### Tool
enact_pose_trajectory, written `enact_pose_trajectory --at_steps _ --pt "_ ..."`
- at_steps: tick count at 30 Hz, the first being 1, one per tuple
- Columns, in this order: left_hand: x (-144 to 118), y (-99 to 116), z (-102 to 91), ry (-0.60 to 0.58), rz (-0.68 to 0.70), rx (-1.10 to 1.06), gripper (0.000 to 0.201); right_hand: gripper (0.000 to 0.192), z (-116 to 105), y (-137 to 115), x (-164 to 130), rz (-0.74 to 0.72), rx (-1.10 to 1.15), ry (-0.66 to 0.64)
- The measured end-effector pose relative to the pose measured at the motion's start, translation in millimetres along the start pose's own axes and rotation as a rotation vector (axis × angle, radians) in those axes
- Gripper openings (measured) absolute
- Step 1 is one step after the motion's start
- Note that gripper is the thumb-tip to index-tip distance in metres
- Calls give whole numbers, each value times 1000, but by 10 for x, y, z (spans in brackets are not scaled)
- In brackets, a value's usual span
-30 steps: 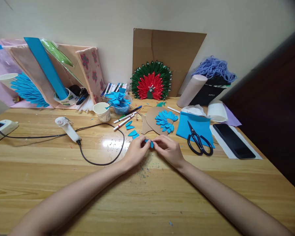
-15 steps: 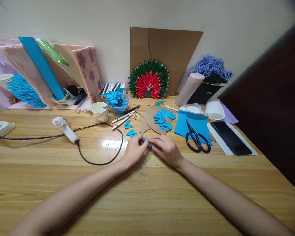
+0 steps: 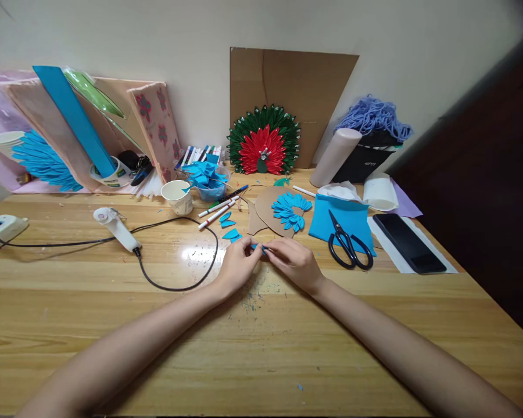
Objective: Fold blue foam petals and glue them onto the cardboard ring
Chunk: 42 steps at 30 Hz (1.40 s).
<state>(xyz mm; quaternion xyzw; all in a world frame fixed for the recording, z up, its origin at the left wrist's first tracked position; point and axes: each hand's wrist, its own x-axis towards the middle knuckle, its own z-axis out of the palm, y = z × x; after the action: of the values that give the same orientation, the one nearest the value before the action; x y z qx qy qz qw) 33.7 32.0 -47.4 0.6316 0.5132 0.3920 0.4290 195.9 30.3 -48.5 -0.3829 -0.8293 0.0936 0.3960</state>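
Between my hands is a small blue paper petal, mostly covered by fingers. My left hand pinches it from the left, thumb on top. The fingertips of my right hand close on its right end. Just beyond lies a round cardboard disc with a ring of blue petals on its right part. Left of the disc lie several loose blue petals. Black-handled scissors rest partly on a folded blue sheet, right of my right hand.
A white glue gun with a looping black cord lies at left, near a paper cup and markers. A phone lies at right. Behind stand a red and green peacock craft and a cardboard sheet.
My right fingertips have shifted slightly at the petal, and less of its blue shows between my hands. The other things stay where they were.
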Motion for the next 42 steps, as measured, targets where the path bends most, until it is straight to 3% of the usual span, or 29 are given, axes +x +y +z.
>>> enact_pose_trajectory --at_steps 19,25,30,42 --pt "1 58 -22 14 84 0 21 9 -16 37 35 287 256 57" --pt "-8 62 -37 73 121 35 17 8 -6 43 30 305 283 57" --pt "-9 82 -62 38 167 81 15 10 -13 46 37 291 260 10" --pt "24 22 -45 61 100 15 16 11 -9 56 16 314 286 29"
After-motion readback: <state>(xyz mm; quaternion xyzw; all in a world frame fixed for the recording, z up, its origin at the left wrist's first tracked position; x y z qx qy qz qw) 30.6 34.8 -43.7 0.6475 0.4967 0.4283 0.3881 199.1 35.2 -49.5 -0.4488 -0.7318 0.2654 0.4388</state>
